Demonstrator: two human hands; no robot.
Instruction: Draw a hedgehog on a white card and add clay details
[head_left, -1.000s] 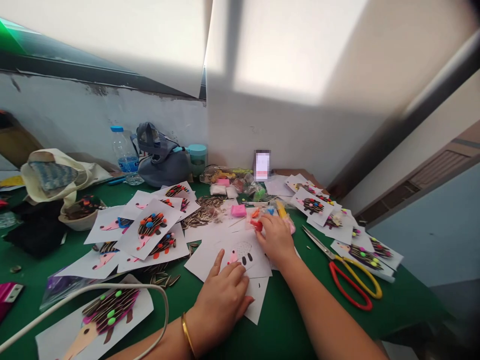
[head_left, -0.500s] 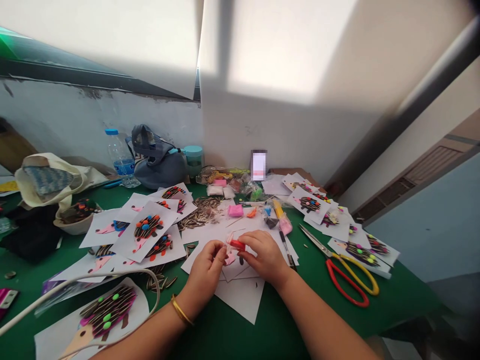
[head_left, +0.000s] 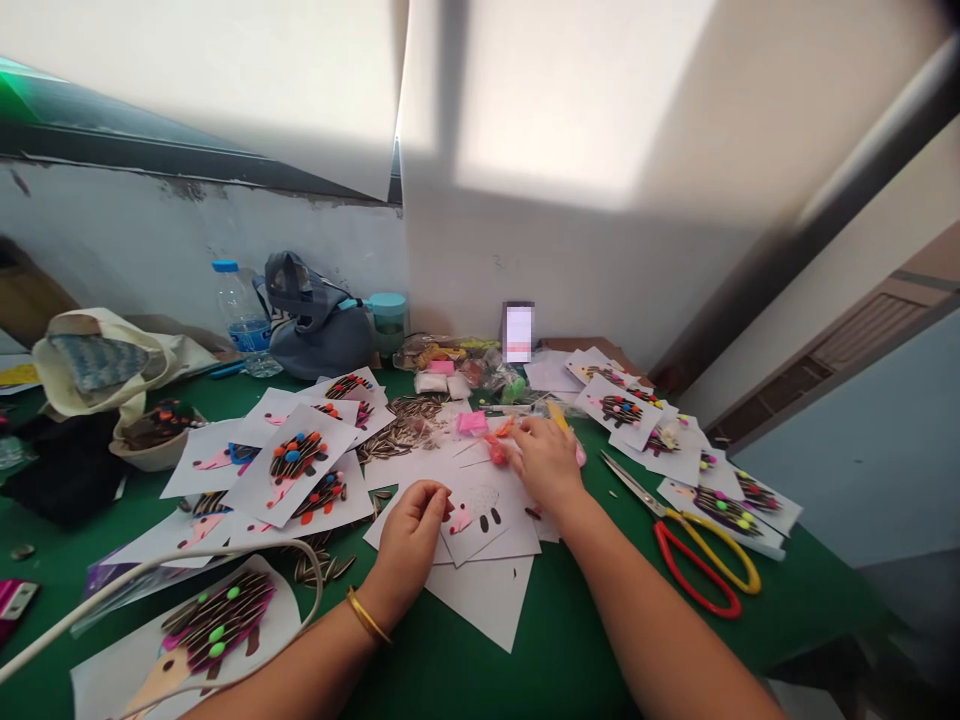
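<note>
A hedgehog drawing on white paper (head_left: pixel 480 535) lies in front of me, with a pink clay face and dark oval feet on it. Beside its left edge is my left hand (head_left: pixel 412 530), fingers curled and thumb pressed to the forefinger; whatever it pinches is hidden. My right hand (head_left: pixel 549 465) reaches over the paper's upper right, fingertips apart, close to a red clay packet (head_left: pixel 496 452) and an orange clay piece (head_left: pixel 504 428). Whether it touches them is hard to tell. A pink clay block (head_left: pixel 472 424) lies just behind.
Sunflower seeds (head_left: pixel 397 430) are heaped behind my left hand. Finished hedgehog pictures (head_left: pixel 296 455) lie left, more pictures (head_left: pixel 724 505) right. Large scissors (head_left: pixel 675 535) rest open at right. A white cable (head_left: pixel 172 553) crosses the left front. A bottle (head_left: pixel 246 320) and bag (head_left: pixel 319 325) stand behind.
My right hand has moved away from my left, forward and right, and the red clay packet now lies on the paper's far side. The hedgehog drawing is uncovered. My left hand stays nearly in place.
</note>
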